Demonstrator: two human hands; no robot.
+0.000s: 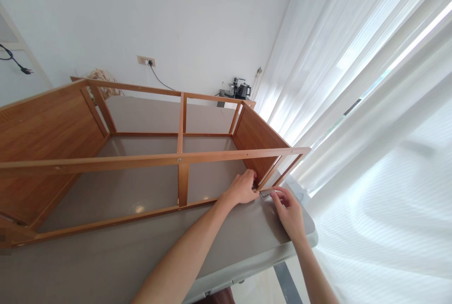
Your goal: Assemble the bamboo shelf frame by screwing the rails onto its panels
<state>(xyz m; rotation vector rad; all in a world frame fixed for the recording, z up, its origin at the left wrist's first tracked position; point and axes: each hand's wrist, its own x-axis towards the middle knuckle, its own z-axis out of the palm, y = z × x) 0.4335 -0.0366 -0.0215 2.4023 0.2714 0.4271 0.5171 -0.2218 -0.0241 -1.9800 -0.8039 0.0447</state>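
A brown wooden frame (pixel 212 157) with panelled ends lies on the grey padded surface (pixel 226 243). My left hand (pixel 243 186) is closed around the frame's lower near rail at its right corner; the fingertips are partly hidden behind the wood. Just right of it, my right hand (pixel 286 205) pinches a thin dark hex key (pixel 264 195) between thumb and fingers. The key's other end reaches the corner joint by my left hand. Whether its tip sits in a bolt is too small to tell.
White curtains (pixel 381 153) hang close on the right. Against the back wall stand a black kettle (pixel 243 90) and a wall socket (pixel 146 60) with a plugged cord. A bundle of pale strands (pixel 102 78) lies behind the frame. The padded surface ends at a rounded front edge.
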